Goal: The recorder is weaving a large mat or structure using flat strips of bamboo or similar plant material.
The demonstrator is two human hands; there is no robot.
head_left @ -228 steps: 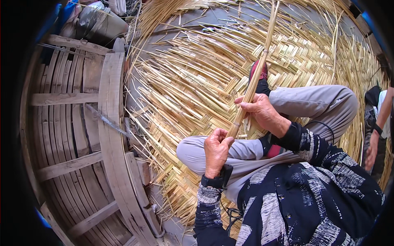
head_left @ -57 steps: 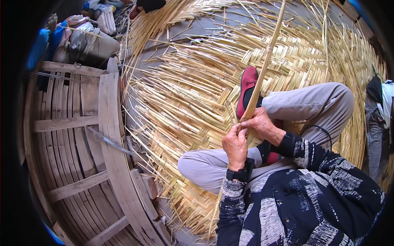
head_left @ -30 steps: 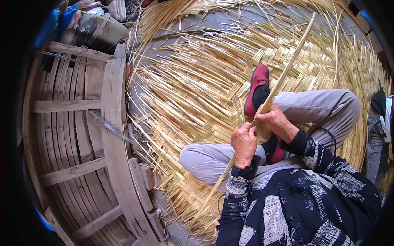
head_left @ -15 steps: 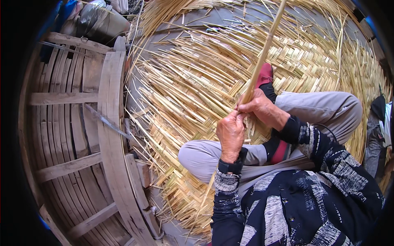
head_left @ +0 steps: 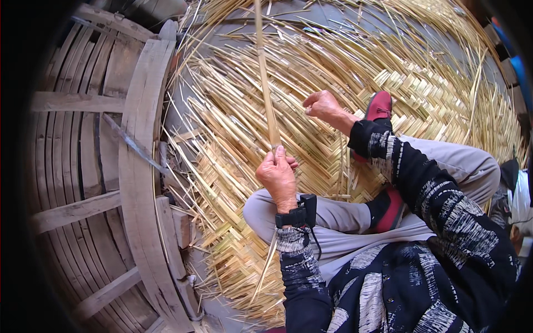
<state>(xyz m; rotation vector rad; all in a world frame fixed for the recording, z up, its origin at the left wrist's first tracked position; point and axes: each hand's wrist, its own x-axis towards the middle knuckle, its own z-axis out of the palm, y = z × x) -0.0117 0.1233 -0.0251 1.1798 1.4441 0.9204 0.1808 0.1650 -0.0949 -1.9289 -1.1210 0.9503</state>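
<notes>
Over grey floor point(head_left: 222, 315), the mat point(head_left: 425, 105) was seen part-woven, its far-left strips point(head_left: 233, 100) left unwoven, while one long cane point(head_left: 264, 77) was pinched above by the left hand point(head_left: 279, 176), the right hand point(head_left: 327, 108) held empty.

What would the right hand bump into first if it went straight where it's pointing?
Probably the long strip held by the left hand: it crosses the line leftward from the right hand. Depth is hard to judge, so the loose strips underneath might come first.

Site: weaving workshop, apparently. Evidence: part-woven mat point(head_left: 419, 97) spread over grey floor point(head_left: 219, 308), loose cane strips point(head_left: 236, 102), slatted wooden frame point(head_left: 141, 139).
</notes>
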